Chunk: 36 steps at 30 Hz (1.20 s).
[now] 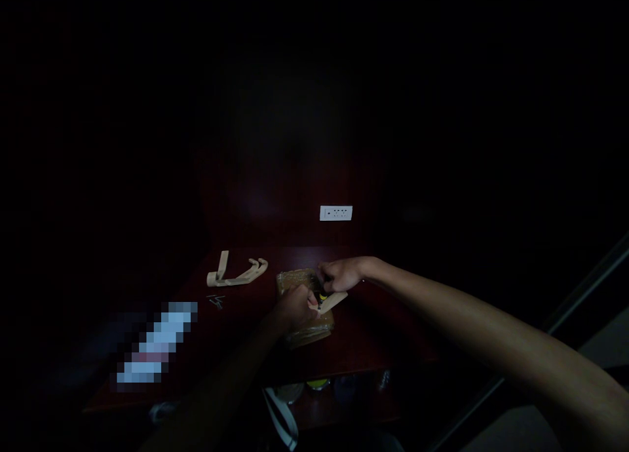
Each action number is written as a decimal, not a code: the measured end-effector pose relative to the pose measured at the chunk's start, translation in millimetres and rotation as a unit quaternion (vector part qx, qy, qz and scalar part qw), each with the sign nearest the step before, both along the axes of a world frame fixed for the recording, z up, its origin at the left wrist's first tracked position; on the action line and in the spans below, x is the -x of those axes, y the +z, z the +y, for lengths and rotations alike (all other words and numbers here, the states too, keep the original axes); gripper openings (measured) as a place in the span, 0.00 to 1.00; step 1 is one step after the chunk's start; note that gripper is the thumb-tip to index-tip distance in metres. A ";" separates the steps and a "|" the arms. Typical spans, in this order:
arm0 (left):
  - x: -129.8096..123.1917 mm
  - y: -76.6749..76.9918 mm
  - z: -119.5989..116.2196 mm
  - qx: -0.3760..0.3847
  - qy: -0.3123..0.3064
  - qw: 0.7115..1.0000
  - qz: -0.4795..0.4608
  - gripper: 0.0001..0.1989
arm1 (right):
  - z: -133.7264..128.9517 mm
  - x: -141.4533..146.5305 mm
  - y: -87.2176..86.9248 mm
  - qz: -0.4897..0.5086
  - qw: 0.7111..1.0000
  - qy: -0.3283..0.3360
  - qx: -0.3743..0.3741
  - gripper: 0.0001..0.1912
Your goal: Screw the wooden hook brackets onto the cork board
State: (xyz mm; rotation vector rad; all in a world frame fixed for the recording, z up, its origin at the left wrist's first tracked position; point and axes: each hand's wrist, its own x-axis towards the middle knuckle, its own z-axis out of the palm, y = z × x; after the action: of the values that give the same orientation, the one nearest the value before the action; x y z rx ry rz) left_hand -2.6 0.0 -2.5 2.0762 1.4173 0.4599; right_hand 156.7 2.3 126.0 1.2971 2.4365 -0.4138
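My left hand is closed on a pale wooden piece, pressing it down on a brown, plastic-wrapped block. The free end of the piece sticks out to the right of my fingers. Above it, my right hand is closed around an upright, dark-handled screwdriver with a yellow lower part. Its tip meets the wood close to my left fingertips; the exact contact is too dark to make out. Left of the block lie a pale wooden hook-shaped part and several small screws.
The dark red table runs back to a wall with a white socket plate. A blurred-out bright patch lies at the table's left. Under the front edge are a pale strap and a yellowish round item.
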 end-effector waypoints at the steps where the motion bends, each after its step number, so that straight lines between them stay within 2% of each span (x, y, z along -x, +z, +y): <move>1: -0.3 -0.4 0.4 0.003 -0.003 1.000 0.001 0.13 | 1.0 -1.2 -0.8 0.001 1.000 0.011 0.000 0.21; 5: -2.1 -3.3 2.7 0.003 -0.003 1.000 0.011 0.13 | 3.3 -2.4 -5.3 -0.009 0.999 0.017 -0.036 0.17; 11: -2.5 -3.4 3.3 -0.002 0.001 1.000 0.016 0.13 | 2.2 4.9 -9.1 -0.048 0.995 0.021 -0.087 0.23; 16: -0.6 2.1 -0.6 -0.012 0.009 1.000 0.016 0.13 | 0.5 0.0 -8.8 -0.041 0.998 -0.013 -0.052 0.22; 21: -0.5 3.7 -1.8 -0.014 0.004 1.000 0.013 0.13 | -1.8 -8.1 -10.6 0.018 0.997 0.022 -0.067 0.19; 25: -2.6 7.2 -4.8 -0.002 0.021 1.000 0.017 0.13 | -1.3 -5.9 -11.8 0.021 0.994 0.052 -0.094 0.17; 30: -3.3 6.1 -4.0 -0.009 0.004 1.000 0.013 0.12 | -0.7 -1.6 -15.1 -0.001 0.989 0.070 -0.127 0.20; 36: -0.4 5.1 -1.2 0.000 0.001 1.000 0.012 0.13 | -6.7 -4.6 -15.1 -0.032 0.988 0.056 -0.143 0.25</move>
State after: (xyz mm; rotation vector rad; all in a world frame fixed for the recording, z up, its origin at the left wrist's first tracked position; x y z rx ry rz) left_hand -2.2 -1.2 2.6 2.0869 1.4337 0.4368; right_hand 161.4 -4.4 111.0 1.2513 2.5665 0.0099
